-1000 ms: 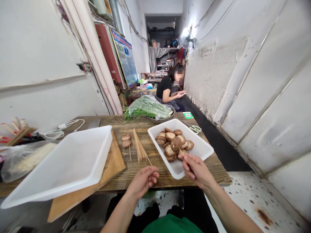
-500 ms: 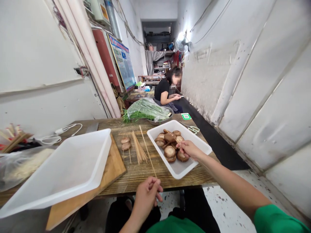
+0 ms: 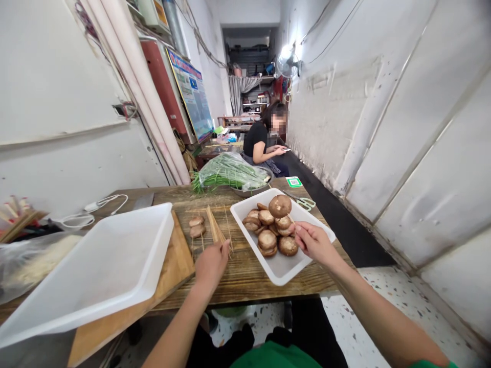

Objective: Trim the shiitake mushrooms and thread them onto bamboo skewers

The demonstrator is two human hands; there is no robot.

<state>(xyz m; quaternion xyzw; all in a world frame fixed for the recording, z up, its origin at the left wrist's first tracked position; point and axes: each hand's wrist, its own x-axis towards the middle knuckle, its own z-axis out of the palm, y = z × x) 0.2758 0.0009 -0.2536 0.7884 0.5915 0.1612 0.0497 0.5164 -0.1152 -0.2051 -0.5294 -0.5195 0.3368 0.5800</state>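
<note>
My right hand [image 3: 312, 243] is closed on a thin bamboo skewer [image 3: 291, 219], over the right side of a white plastic tray [image 3: 282, 276]. A brown mushroom cap [image 3: 280, 206] is on that skewer's far end, above a pile of mushrooms [image 3: 267, 239] in the tray. My left hand [image 3: 213, 263] rests low over the wooden table, fingertips pinched on a bamboo skewer [image 3: 227, 222] beside a fanned bundle of skewers [image 3: 215, 225]. Its fingers partly cover the near ends. To its left, two mushroom caps [image 3: 197, 231] lie threaded on skewers.
A large white tray [image 3: 115, 260] sits on a wooden board [image 3: 180, 255] at left. Green vegetables in a plastic bag [image 3: 230, 171] lie across a metal bowl behind. Scissors [image 3: 306, 203] lie by the right tray. Farther back, a person [image 3: 261, 140] sits holding a phone.
My left hand has moved forward and left from the table's front edge to the skewer bundle. My right hand has moved slightly right, and a mushroom cap now shows raised on its skewer.
</note>
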